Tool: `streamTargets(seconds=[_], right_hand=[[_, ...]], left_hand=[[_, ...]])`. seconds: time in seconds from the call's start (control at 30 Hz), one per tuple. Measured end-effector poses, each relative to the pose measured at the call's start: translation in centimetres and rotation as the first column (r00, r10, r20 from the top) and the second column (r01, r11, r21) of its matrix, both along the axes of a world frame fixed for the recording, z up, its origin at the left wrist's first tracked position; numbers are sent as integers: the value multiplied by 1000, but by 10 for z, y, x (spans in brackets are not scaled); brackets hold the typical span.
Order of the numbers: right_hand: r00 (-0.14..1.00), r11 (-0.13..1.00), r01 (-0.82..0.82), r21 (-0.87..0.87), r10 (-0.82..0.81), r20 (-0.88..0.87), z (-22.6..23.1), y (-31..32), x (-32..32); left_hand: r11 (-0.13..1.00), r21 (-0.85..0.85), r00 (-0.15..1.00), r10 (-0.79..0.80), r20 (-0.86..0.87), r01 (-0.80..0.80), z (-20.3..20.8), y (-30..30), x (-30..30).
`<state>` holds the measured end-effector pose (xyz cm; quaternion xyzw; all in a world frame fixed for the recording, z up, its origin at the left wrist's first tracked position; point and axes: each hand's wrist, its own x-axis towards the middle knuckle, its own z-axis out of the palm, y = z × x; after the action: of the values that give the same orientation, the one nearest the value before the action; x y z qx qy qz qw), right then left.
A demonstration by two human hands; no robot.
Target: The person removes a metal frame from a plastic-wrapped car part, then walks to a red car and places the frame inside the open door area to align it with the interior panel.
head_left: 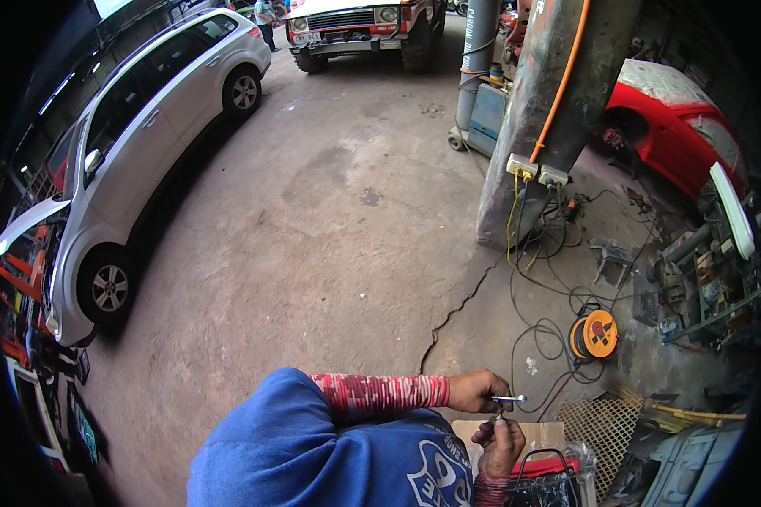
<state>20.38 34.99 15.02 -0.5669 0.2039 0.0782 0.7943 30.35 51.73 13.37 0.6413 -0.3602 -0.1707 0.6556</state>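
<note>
Head view, left hand: in the lower right-centre of the frame, the left hand point(477, 392) is gripping a silver tool point(511, 398), fingers curled tight about its near end.
Silver tool: it is pointing toward the right of the frame, its rounded tip sticking out past the fingers; its exact kind is staying too small to tell.
Right hand: just below, the right hand point(500, 446) is pinching what is looking like a small metal piece point(499, 415) between thumb and finger, right under the tool.
Step in hand: the two hands are apparently bringing tool and piece together, or parting them; a single frame is not showing which.
Next move: it is probably calling for a firm pinch below and careful lining-up above, since the piece is offering little to hold.
Red-and-black case: at the lower right, a case point(572, 467) is lying beside the right hand, with cardboard point(543, 433) showing behind.
Cable reel: farther up, an orange reel point(599, 334) is standing among loose cables.
</note>
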Motion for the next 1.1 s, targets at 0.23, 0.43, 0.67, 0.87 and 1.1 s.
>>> streamTargets(seconds=[0.23,0.43,0.67,0.87,1.1], right_hand=[[999,982,51,181,-52,-1,-1,17,5],[997,986,29,165,-41,69,0,19,1],[994,980,-10,201,-12,109,11,11,-7],[980,981,-68,180,32,195,12,-1,-22],[980,985,-111,129,87,180,8,-11,-37]], left_hand=[[998,-49,974,-45,-223,35,8,5,7],[982,-168,939,-132,-316,82,10,2,4],[981,-182,916,-130,-379,64,23,-5,-13],[994,-106,933,-24,-359,-16,22,-9,-31],[998,7,962,57,-267,-57,22,-10,-53]])
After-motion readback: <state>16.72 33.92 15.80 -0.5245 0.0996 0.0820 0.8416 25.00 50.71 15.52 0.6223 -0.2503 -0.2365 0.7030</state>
